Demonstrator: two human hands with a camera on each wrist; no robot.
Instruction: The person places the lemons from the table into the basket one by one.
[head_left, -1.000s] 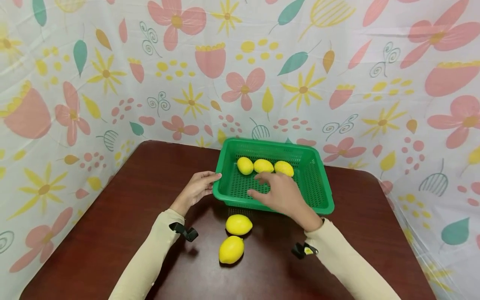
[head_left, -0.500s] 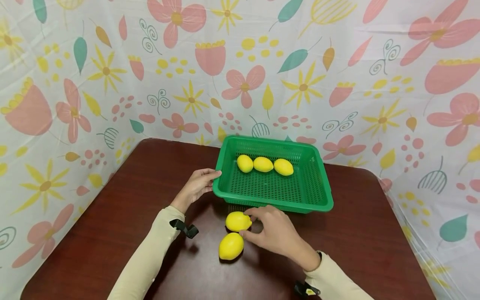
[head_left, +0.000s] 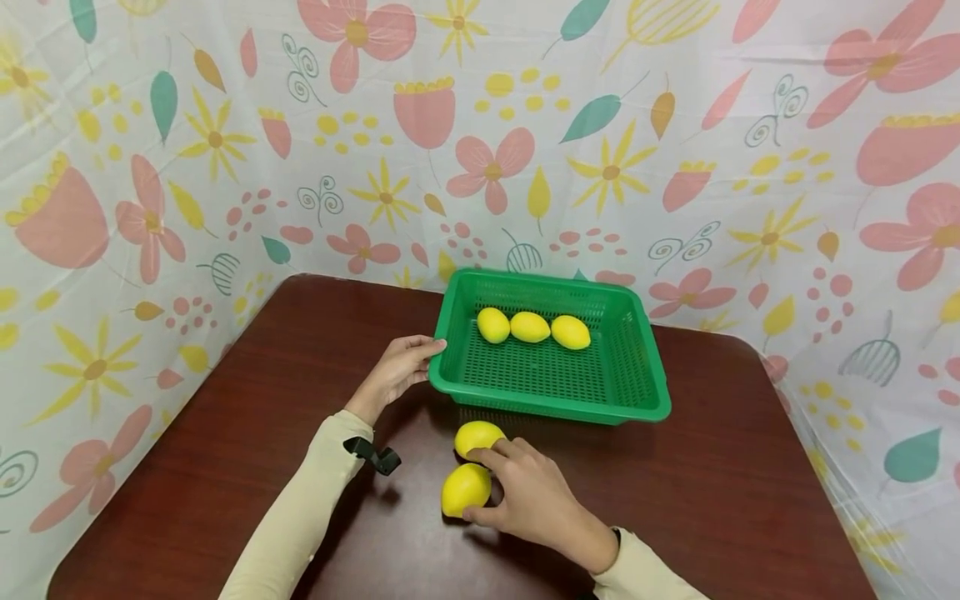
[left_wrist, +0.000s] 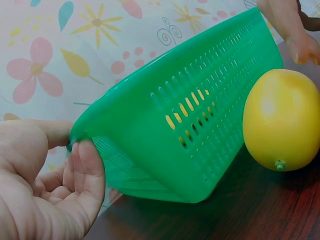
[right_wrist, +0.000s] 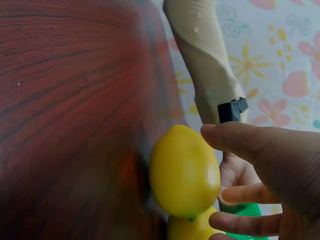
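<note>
A dark wooden worktop (head_left: 720,475) fills the lower frame; its polished look suggests smooth things could slide or roll on it. Right of centre on it sits the green basket (head_left: 555,402), thin perforated plastic, likely light and a little flexible, best held by its rolled rim. The left grip (head_left: 399,367) pinches that rim at its left edge, thumb against fingers. The right grip (head_left: 534,492), below the basket, is parted around the nearer lemon (head_left: 459,492), with no hold taken; whether a fingertip touches it cannot be told.

That lemon lies at lower centre, just below the farther lemon (head_left: 477,435); three lemons (head_left: 530,327) sit in a row along the back of the basket. Each looks firm, light, smooth and apt to roll, so the fullest part of the sides, with thumb and fingers opposed, seems the surest hold.

Half a second earlier the right grip was higher, beside the farther lemon's right end; now it is lower, at the nearer one. Basket, lemons and left grip keep their arrangement.
</note>
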